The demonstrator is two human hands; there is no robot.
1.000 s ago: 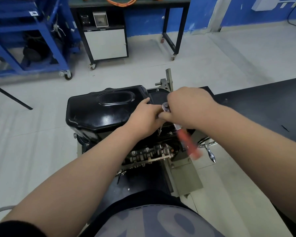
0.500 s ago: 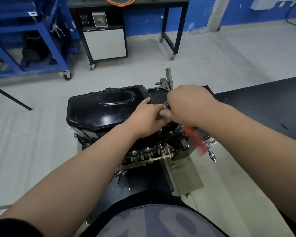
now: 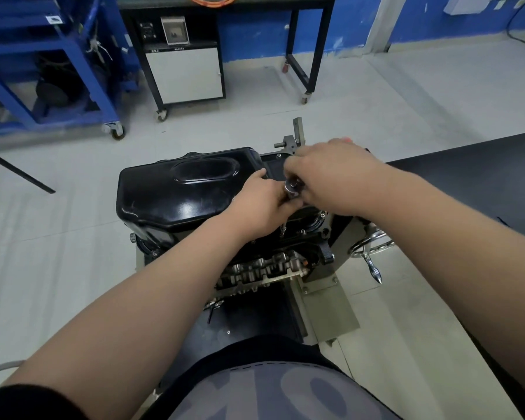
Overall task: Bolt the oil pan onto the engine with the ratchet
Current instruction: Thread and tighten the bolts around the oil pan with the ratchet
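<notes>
Both hands are bunched up at the ratchet head, so that's where the risk is. Left hand [image 3: 262,204] is curled around the extension just under the head, steadying it; right hand [image 3: 331,180] is clenched over the ratchet [image 3: 292,187], and only the shiny round head pokes out between them. The handle is hidden under the right hand, so I can't tell how it sits in the palm.

The extension drops to a socket [image 3: 282,230] on the near flange of the pan [image 3: 182,189], which is sitting on top of the engine [image 3: 264,268]. Whether the socket is fully seated on the bolt I can't say, too small to see.

What I'd worry about:
- long extension plus a side push = socket tips and rounds the bolt or pops off
- if it pops off, left knuckles go straight into the pan edge
- a bolt started crooked would cross-thread quickly with ratchet leverage
- cranking one bolt tight while the far hole [image 3: 279,155] looks empty could pull the pan unevenly

Further off there's the stand's crank [image 3: 373,265], right near the right forearm, easy to clip on a swing.
</notes>
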